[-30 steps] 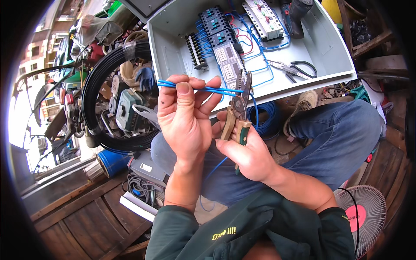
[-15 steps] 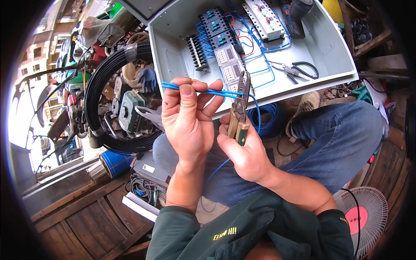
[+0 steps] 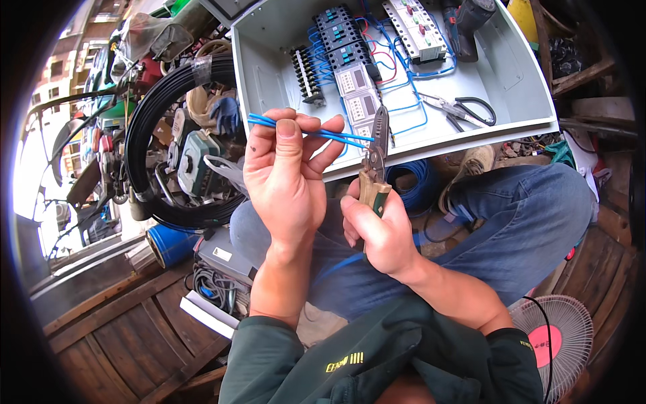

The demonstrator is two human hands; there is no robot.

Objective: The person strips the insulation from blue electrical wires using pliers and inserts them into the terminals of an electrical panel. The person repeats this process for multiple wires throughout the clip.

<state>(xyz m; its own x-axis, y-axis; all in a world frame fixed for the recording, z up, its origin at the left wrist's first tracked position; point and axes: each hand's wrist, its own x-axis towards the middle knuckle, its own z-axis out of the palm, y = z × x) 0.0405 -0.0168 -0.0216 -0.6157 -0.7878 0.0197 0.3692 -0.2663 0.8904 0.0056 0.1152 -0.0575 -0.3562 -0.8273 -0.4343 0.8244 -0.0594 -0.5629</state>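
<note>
My left hand pinches a few short blue wires between thumb and fingers, their length lying roughly sideways. Wire-stripping pliers with tan-and-green handles are gripped in my right hand, jaws pointing up. The wires' right ends come up beside the jaws; whether they touch cannot be told. Just beyond both hands stands a pale grey electrical box, fitted with black contactors, a terminal strip, a row of breakers and blue and red wiring.
Inside the box lie black-handled pliers and a power drill. A black cable coil and assorted tools are at left. A blue wire coil sits below the box edge, near my bent leg. A fan stands lower right.
The long blue wire that ran from the jaws down past my right hand has come away; a blurred blue streak shows over my lap. The bunched wires stay in my left hand.
</note>
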